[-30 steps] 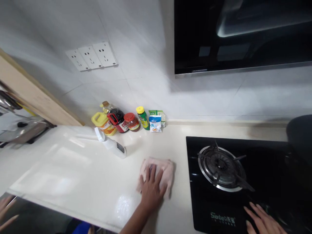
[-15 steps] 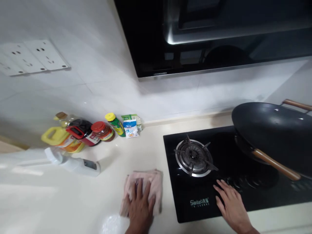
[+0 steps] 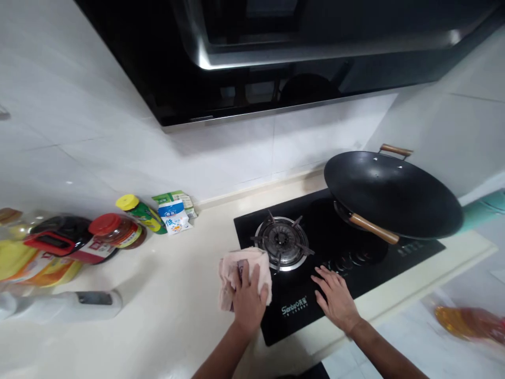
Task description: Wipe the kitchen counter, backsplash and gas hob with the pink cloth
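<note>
A folded pink cloth (image 3: pixel 228 266) lies across the counter and the left edge of the black gas stove (image 3: pixel 272 326). My left hand (image 3: pixel 248 297) grips it from above, fingers spread over the top and thumb at its right side. Just beyond the cloth is the left burner (image 3: pixel 281 239) with its metal pan supports. My right hand (image 3: pixel 335 300) rests on the stove near the dark control knobs (image 3: pixel 349 260), fingers stretched out and holding nothing.
A black wok (image 3: pixel 390 195) with wooden handles sits on the right burner. The range hood (image 3: pixel 252 95) hangs above. Along the wall stand a red-lidded jar (image 3: pixel 118 231), a yellow-capped bottle (image 3: pixel 142 213), seasoning packets (image 3: pixel 175 216) and sauce bottles. A white device (image 3: pixel 79 305) lies at left.
The view has swung right. My left hand has moved the cloth from the counter rightward onto the stove's edge. My right hand stays by the knobs.
</note>
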Action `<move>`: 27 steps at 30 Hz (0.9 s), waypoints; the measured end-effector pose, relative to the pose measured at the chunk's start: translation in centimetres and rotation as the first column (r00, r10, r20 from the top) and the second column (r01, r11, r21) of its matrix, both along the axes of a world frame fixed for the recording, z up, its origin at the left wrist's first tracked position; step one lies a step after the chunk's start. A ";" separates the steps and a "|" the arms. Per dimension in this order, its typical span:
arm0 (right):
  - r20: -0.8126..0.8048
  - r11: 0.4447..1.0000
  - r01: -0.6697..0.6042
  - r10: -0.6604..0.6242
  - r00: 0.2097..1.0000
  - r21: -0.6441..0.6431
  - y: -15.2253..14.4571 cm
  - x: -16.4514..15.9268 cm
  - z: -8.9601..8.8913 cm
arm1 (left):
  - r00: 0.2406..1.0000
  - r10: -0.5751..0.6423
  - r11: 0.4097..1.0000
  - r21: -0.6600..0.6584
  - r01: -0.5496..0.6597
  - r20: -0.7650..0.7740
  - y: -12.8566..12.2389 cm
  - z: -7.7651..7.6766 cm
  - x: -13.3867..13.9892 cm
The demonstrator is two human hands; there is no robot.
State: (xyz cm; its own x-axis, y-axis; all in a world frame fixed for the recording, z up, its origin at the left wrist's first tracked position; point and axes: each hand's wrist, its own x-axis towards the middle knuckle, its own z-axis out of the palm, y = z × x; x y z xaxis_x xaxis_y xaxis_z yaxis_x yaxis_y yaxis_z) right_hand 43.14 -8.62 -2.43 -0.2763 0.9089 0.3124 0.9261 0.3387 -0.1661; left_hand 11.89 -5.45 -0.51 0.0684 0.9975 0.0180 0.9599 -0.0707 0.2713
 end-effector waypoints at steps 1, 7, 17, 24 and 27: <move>-0.022 1.000 -0.003 0.003 1.000 -0.001 0.1 0.0 0.1 | 1.000 -0.030 1.000 0.007 0.030 -0.001 -1.1 -0.3 0.4; -0.286 0.995 0.071 -0.048 0.957 0.069 -0.6 -4.5 2.3 | 0.955 -0.295 0.955 0.028 0.295 -0.015 -5.6 -1.2 0.5; -0.227 0.853 -0.280 0.196 0.954 -0.441 0.2 -17.8 6.2 | 0.962 0.041 0.955 0.272 -0.117 0.271 -3.2 -0.6 -10.4; -0.192 0.854 -0.078 -0.027 0.981 -0.515 0.4 -15.9 6.8 | 0.974 0.181 0.941 0.265 -0.213 0.140 -1.6 -1.4 -11.5; -0.139 0.855 0.117 -0.214 0.967 -0.505 -2.1 -11.9 5.4 | 0.995 0.051 0.963 0.258 -0.071 0.084 -2.5 -2.2 -8.9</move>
State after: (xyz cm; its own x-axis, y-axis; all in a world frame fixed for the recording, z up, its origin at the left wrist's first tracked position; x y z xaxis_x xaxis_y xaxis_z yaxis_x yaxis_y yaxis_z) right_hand 31.25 -10.71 2.96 -0.0899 0.9839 -0.1547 0.8973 0.0126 -0.4413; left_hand 3.04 -7.96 -2.76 -0.0044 0.9598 0.2807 0.9419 -0.0903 0.3237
